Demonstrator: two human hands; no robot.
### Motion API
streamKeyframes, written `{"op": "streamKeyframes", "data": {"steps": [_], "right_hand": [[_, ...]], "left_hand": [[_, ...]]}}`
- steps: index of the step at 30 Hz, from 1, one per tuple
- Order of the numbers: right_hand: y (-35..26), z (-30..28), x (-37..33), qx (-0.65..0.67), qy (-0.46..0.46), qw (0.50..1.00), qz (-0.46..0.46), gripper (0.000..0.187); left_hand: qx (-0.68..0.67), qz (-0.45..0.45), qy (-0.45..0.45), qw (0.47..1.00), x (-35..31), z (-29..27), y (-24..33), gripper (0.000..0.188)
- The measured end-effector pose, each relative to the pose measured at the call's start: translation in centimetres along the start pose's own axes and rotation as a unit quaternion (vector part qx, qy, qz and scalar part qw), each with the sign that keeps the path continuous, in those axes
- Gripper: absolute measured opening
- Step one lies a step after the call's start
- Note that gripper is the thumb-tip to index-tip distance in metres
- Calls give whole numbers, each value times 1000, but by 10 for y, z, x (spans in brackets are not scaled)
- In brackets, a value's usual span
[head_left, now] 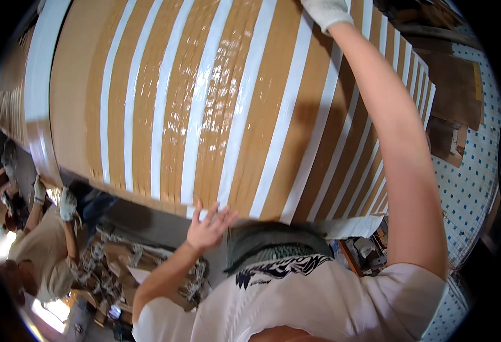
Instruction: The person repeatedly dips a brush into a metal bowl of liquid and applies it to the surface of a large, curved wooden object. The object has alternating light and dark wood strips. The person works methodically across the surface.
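Observation:
A large brown board (165,97) with long white stripes and a glossy film fills most of the view. My left hand (207,225) is bare, with its fingers spread flat against the board's near edge, on a white stripe. My right arm reaches up across the board. My right hand (325,11) wears a white glove and rests at the far part of the board, cut off by the top of the picture, so its grip is hidden. I wear a white printed shirt.
At the left, another person in a beige shirt holds the board's edge with two gloved hands (67,203). Below the board lies a heap of cardboard scraps (119,262). White floor tiles with blue dots (470,188) and brown sheets (455,85) are at the right.

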State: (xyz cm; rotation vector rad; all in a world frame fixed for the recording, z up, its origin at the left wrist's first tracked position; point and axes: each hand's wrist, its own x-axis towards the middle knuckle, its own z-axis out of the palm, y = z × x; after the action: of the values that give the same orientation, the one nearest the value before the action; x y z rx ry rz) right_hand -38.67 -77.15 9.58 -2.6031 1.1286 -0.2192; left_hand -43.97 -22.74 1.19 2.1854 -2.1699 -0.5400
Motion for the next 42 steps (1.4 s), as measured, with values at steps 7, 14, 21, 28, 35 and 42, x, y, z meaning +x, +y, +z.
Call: {"op": "streamKeyframes", "data": {"steps": [7, 14, 21, 28, 35, 42], "right_hand": [[-49, 61, -272, 55, 14, 957, -285, 37], [-52, 52, -346, 209, -52, 933, -289, 40], [-81, 68, -369, 76, 4, 971, -227, 36], [-62, 51, -392, 153, -16, 966, -208, 23], [-35, 71, -398, 63, 101, 972, -203, 27], [0, 34, -379, 215, -134, 967, -25, 27]], "left_hand": [[-17, -3, -70, 997, -1, -15, 4, 85], [-151, -60, 98, 982, -21, -19, 33, 76], [-165, -342, 285, 880, -21, 2, 1, 47], [-92, -337, 267, 898, -25, 30, 2, 45], [-74, -364, 166, 914, -6, 4, 9, 43], [-20, -386, 7, 922, 11, -22, 11, 53]]}}
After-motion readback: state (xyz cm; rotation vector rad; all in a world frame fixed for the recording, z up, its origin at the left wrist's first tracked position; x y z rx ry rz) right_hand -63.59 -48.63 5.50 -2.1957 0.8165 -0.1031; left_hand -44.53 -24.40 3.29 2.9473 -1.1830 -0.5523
